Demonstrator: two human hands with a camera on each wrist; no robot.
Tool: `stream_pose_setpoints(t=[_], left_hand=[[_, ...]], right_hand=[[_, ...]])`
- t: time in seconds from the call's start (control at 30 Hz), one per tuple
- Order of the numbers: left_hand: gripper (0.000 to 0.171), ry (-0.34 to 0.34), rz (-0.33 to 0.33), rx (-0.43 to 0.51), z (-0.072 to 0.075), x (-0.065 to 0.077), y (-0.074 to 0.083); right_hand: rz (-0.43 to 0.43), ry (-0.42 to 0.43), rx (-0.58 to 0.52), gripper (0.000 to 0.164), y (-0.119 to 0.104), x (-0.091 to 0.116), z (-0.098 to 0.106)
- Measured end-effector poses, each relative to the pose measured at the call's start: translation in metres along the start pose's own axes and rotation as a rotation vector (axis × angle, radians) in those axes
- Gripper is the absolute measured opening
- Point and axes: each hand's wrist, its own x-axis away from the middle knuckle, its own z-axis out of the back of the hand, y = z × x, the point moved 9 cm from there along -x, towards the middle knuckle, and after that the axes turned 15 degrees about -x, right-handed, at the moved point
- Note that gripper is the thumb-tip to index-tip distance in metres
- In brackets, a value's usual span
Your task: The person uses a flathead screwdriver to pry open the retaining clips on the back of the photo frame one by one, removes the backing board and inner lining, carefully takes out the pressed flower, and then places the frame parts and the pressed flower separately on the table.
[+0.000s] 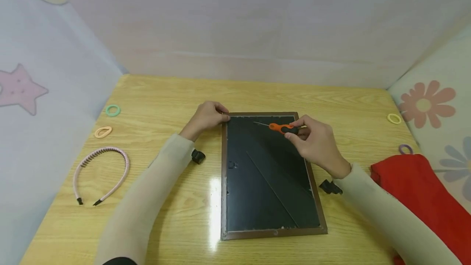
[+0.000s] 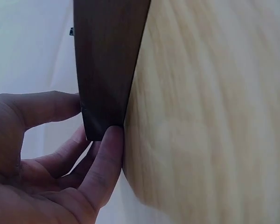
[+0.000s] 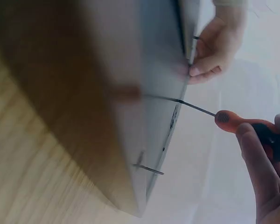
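Note:
A picture frame point(image 1: 276, 232) with a brown border lies face down on the table, its black backing board point(image 1: 254, 199) showing. My left hand point(image 1: 208, 115) grips the far left corner, thumb on one face and fingers round the edge in the left wrist view point(image 2: 109, 60). In my right hand point(image 1: 316, 144) is a screwdriver point(image 1: 276, 127) with an orange and black handle, pinched between thumb and fingers. Its thin shaft points left over the far part of the backing. In the right wrist view the screwdriver point(image 3: 227, 121) has its tip at the backing, and a thin metal tab point(image 3: 149, 169) sticks out near the frame's edge.
A pink headband point(image 1: 126, 162) lies on the left, with green point(image 1: 113, 110) and orange point(image 1: 103, 132) hair ties beyond it. Yellow point(image 1: 394, 118) and purple point(image 1: 406, 149) ties sit at the right edge, near a red cloth point(image 1: 416, 187). Fabric walls enclose the table.

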Motion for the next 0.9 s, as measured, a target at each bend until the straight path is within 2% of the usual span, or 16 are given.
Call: stream_pose_setpoints(t=[0.1, 0.33, 0.53, 0.77, 0.9], left_hand=[[0.028, -0.006, 0.009, 0.007, -0.001, 0.003, 0.000], [0.035, 0.000, -0.009, -0.002, -0.004, 0.006, 0.006], [0.044, 0.010, -0.019, -0.039, -0.006, 0.008, 0.012], [0.047, 0.029, -0.002, -0.051, -0.006, 0.013, 0.009], [0.050, 0.022, -0.025, -0.042, -0.007, 0.018, 0.010]], right_hand=[[0.079, 0.020, 0.089, 0.029, -0.013, 0.008, -0.002], [0.145, 0.014, 0.127, 0.032, -0.019, 0.019, -0.007], [0.134, -0.001, 0.165, 0.031, -0.014, 0.022, -0.015], [0.042, -0.022, 0.146, 0.030, -0.008, 0.023, -0.022], [0.047, -0.049, 0.220, 0.031, -0.008, 0.021, -0.032]])
